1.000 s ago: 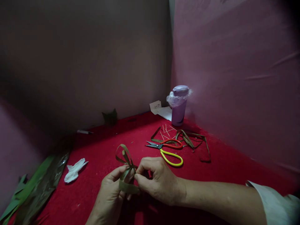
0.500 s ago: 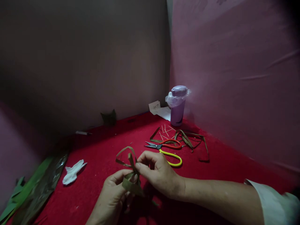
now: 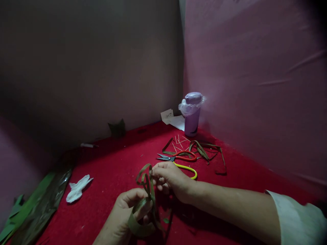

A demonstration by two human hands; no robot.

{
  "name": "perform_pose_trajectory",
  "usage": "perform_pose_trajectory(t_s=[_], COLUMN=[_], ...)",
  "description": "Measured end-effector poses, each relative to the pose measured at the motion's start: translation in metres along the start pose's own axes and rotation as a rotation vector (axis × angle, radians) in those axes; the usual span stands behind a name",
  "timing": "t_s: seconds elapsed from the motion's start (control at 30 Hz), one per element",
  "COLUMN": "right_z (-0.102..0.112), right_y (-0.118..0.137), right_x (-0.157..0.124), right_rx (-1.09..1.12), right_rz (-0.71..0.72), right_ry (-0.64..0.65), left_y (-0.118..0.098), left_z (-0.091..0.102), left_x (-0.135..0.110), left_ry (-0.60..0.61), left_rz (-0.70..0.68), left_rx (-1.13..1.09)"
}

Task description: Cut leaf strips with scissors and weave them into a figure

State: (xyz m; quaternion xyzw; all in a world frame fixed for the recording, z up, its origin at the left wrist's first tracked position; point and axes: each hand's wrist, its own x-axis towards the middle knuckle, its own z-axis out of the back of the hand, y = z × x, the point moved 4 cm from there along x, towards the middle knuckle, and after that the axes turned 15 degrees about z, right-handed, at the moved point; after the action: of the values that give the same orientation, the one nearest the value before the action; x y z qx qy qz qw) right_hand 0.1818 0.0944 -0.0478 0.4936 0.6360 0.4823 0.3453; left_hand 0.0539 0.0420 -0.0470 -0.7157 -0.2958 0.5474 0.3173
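Note:
My left hand [image 3: 127, 207] is closed around a folded green leaf piece [image 3: 140, 228], the thumb pressed on its side. Thin leaf strips loop up from the top of this piece. My right hand [image 3: 170, 177] pinches one leaf strip [image 3: 151, 180] between thumb and fingertips, above and right of the left hand. Just beyond the right hand lie scissors [image 3: 176, 157] with one red and one yellow handle. The lower part of the leaf piece is dim and partly hidden by the left fingers.
Behind the scissors are several toothpicks [image 3: 179, 143] and loose dried leaf strips [image 3: 204, 153]. A purple tumbler [image 3: 191, 120] stands near white papers [image 3: 177, 121]. On the left are a crumpled white tissue [image 3: 78, 189], a pen [image 3: 88, 145] and long green leaves [image 3: 35, 195]. A folded leaf [image 3: 117, 128] rests by the wall.
My right hand has moved up slightly, away from the left thumb, drawing the strip upward. The leaf piece has turned in my left hand, and its loops are narrower.

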Motion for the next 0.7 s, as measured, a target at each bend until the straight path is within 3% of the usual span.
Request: perform_pose_trajectory(t_s=[0.23, 0.43, 0.5, 0.7], right_z=[0.005, 0.01, 0.01, 0.012], right_y=[-0.001, -0.003, -0.005, -0.008], right_x=[0.006, 0.009, 0.008, 0.012], right_rx=[-0.028, -0.146, -0.197, -0.375], right_rz=[-0.01, -0.091, -0.103, 0.02], right_ry=[-0.022, -0.046, -0.016, 0.03], left_y=[-0.001, -0.016, -0.02, -0.023], left_z=[-0.002, 0.002, 0.002, -0.005], left_x=[-0.006, -0.008, -0.01, -0.016], left_ry=[0.058, 0.022, 0.011, 0.095], left_rz=[0.009, -0.172, -0.173, -0.153], left_rx=[0.015, -0.002, -0.018, -0.014])
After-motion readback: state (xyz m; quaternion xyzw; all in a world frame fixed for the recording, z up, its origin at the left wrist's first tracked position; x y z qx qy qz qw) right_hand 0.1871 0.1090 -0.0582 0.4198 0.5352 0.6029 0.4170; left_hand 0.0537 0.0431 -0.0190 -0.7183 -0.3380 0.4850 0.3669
